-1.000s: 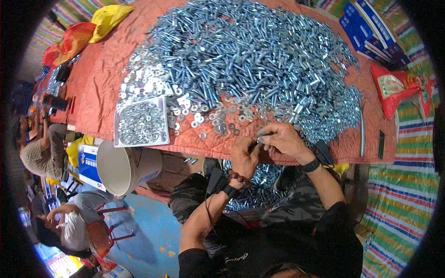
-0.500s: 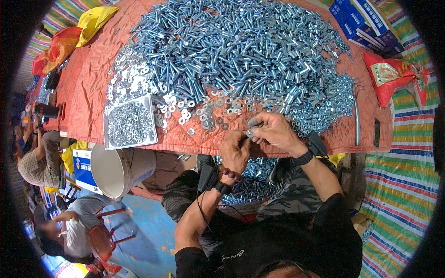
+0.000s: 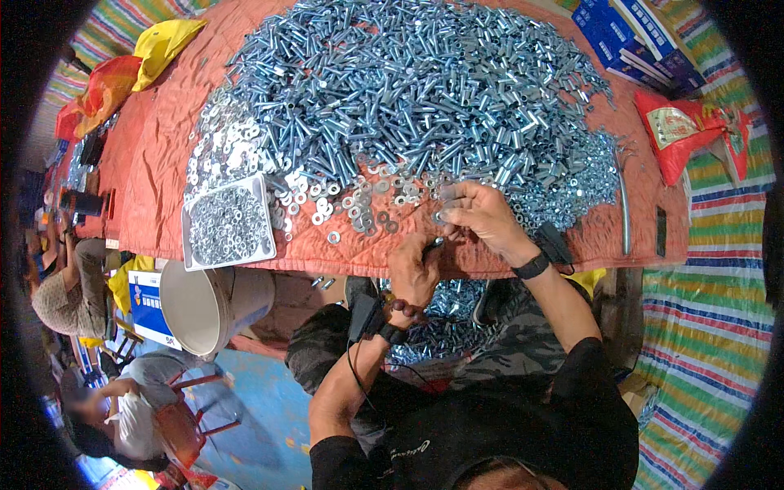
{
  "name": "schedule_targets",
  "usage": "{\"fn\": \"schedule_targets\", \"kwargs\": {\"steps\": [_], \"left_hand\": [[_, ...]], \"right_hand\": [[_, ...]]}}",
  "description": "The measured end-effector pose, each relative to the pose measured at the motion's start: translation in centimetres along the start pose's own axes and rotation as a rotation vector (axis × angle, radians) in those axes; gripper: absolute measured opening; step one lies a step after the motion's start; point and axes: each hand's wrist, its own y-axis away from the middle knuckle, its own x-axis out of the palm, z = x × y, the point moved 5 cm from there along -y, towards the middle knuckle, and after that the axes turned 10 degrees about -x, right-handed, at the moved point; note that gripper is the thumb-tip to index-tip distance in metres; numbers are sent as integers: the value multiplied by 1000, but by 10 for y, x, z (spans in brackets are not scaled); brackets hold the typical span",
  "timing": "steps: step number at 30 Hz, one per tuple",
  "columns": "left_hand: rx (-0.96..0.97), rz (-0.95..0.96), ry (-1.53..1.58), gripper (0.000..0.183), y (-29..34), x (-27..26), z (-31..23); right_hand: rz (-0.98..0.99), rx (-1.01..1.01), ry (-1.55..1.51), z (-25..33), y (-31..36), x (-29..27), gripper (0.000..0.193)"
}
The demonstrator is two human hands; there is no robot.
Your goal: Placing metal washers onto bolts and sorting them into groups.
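Note:
My left hand (image 3: 414, 269) is closed at the table's front edge, thumb and fingers pinching a small shiny metal piece (image 3: 436, 242) whose tip shows; its kind is mostly hidden. A little farther back, my right hand (image 3: 487, 219) is closed with its fingertips pressed together beside the loose flat washers (image 3: 382, 217). Whatever those fingertips hold is too small to make out. Behind both hands spreads a big heap of metal sleeves and bolts (image 3: 408, 90). Small nuts (image 3: 572, 200) lie in a pile to the right of my right hand.
A white tray of small ring washers (image 3: 186, 237) stands at the front left. A metal rod (image 3: 625, 212) lies at the right, near a red bag (image 3: 674, 135) and blue boxes (image 3: 621, 41). Below the edge stand a white bucket (image 3: 253, 298) and, farther left, a seated person (image 3: 135, 416).
My right hand has drawn apart from my left, moving slightly up and away over the table. My left hand stays almost in place, the metal tip now showing from it.

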Motion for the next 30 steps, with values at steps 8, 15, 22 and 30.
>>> {"fn": "schedule_targets", "kwargs": {"steps": [8, 15, 22, 30], "left_hand": [[18, 15, 1, 11, 2, 0, 0], [-7, 30, 0, 11, 5, 6, 1], [-21, 78, 98, 17, 10, 14, 0], [-22, 163, 124, 17, 8, 24, -4]], "right_hand": [[-251, -330, 912, 27, -10, -38, 16], [-84, -399, 1194, 25, -5, -33, 18], [-134, -330, 1317, 22, -6, -36, 22], [-342, -356, 1331, 47, 14, -66, 13]]}}
